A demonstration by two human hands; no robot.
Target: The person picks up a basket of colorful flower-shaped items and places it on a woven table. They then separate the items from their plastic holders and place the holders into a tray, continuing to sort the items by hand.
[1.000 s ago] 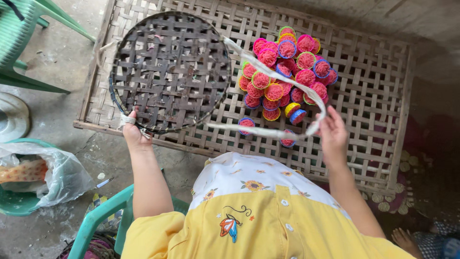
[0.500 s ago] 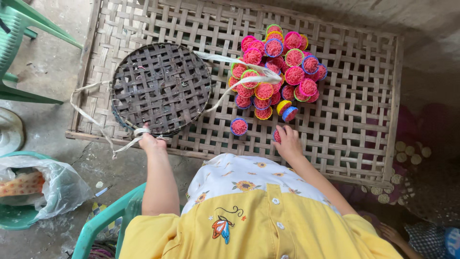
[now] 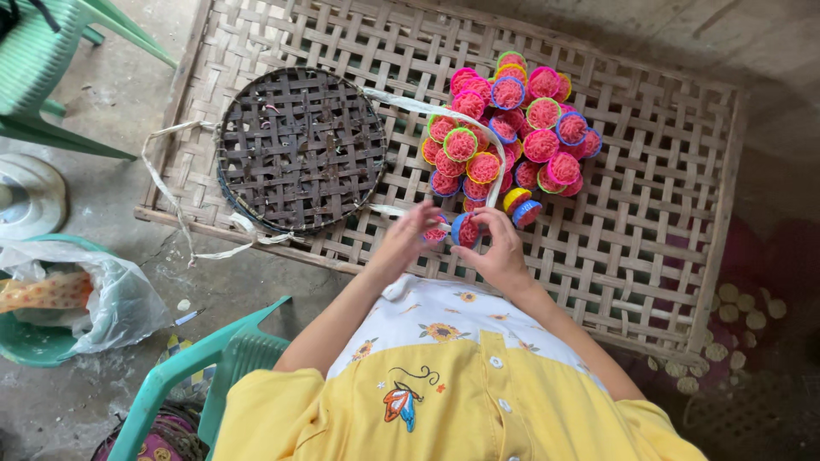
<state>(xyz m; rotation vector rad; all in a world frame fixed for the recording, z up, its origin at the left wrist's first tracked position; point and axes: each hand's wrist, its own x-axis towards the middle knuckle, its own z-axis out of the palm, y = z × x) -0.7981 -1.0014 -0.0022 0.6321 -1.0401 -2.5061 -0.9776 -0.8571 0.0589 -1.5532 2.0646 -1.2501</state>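
Your left hand (image 3: 408,243) pinches a small pink cup (image 3: 436,233), and your right hand (image 3: 498,252) pinches a blue-rimmed cup (image 3: 465,229), close together on the woven bamboo rack (image 3: 649,222). Behind sits the bumpy pink pile (image 3: 508,128). The round dark tray (image 3: 299,147) lies left, near the rack's edge.

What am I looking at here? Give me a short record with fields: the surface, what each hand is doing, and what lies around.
surface: woven bamboo table
left hand: fingers on a small pink cup
right hand: holds a blue-rimmed pink cup
pile: cluster of pink cups with coloured rims, beyond the hands
tray: dark round woven tray, left of the pile
strip: pale strip running from the tray across the pile
nearby: green plastic chair, plastic bag in a green basin
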